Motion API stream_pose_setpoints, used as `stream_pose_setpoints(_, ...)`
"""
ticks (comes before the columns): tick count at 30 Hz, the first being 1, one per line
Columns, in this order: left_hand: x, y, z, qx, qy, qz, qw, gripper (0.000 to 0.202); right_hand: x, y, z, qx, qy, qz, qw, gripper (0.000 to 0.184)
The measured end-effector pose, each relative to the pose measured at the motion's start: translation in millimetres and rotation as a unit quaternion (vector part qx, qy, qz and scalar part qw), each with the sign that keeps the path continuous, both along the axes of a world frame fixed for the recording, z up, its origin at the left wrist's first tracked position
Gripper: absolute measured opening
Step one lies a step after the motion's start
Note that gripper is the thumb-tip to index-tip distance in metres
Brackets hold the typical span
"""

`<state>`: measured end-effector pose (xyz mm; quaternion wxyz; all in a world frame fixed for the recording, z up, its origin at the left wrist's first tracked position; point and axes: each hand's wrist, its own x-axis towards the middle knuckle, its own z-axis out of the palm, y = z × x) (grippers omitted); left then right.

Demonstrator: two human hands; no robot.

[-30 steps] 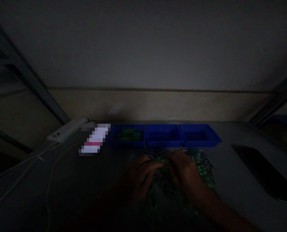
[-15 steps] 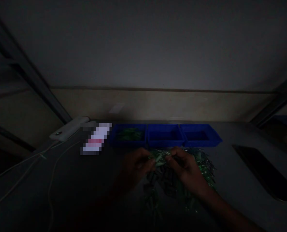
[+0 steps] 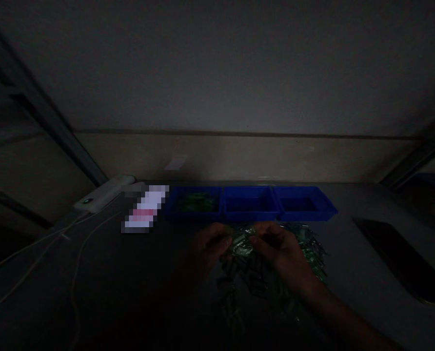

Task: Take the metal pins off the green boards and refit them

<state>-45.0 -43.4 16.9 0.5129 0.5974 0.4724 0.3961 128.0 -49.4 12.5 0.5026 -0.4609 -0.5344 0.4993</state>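
1. Pieces [image 3: 234, 312], small, thin and dark, lay scattered on the tabletop [image 3: 148, 282] nearest the body, too dim for their material to be told.

2. Just beyond, a shiny greenish bundle [image 3: 242, 243] sat between the two hands; whether it was lifted or rested on the scatter could not be told. It looked light and probably slippery, its slim parts likely to slide over one another. Holding both ends together seemed surest, with mild pressure in case they were brittle.

3. Left hand [image 3: 210, 244]: fingers bent, thumb drawn in towards them, pinching the bundle's left end. Its forearm sank into shadow.

4. Right hand [image 3: 279, 246]: near mirror of the other, thumb and curled fingers closed around the right end, knuckles outward. Its forearm slanted in from the lower right.

5. Beside the right hand, on its outer side, spread a loose pile [image 3: 313, 253] of green, glinting pieces.

6. Farther off, three blue trays [image 3: 250, 215] stood in a row; the leftmost held green pieces [image 3: 197, 201].
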Motion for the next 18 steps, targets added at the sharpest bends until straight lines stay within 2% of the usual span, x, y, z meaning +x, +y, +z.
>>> stream_pose_setpoints(3, 0.3, 0.5, -3.9, -0.013, -0.034, -0.008, 0.999, 0.019, -0.6, -0.3, -2.1, -0.018, 0.012, 0.002, 1.0, 0.032)
stream_pose_setpoints(6, -0.5, 0.6, -5.6, -0.031, -0.042, 0.006, 0.999, 0.026, -2.0, -1.2, -3.4, -0.019, 0.009, 0.033, 0.999, 0.03)
stream_pose_setpoints(8, -1.1, -0.2, -5.2, -0.039, -0.038, 0.017, 0.998, 0.03, -2.9, -2.1, -4.3, -0.01, -0.001, 0.053, 0.999, 0.027)
stream_pose_setpoints(10, -1.4, -1.1, -4.1, -0.039, -0.038, 0.02, 0.998, 0.031, -3.1, -3.3, -5.4, 0.02, -0.025, 0.046, 0.998, 0.023)
stream_pose_setpoints(12, -1.3, -1.2, -3.3, -0.043, -0.04, 0.008, 0.998, 0.029, -2.3, -5.2, -6.1, 0.071, -0.077, 0.017, 0.994, 0.017)
stream_pose_setpoints(14, -0.8, 0.0, -4.2, -0.054, -0.041, -0.008, 0.998, 0.026, -0.6, -7.8, -5.6, 0.148, -0.152, -0.026, 0.977, 0.013)
stream_pose_setpoints(18, 1.5, 5.3, -13.3, -0.111, -0.056, -0.014, 0.992, 0.034, 3.7, -12.1, -0.5, 0.321, -0.262, -0.08, 0.907, 0.014)
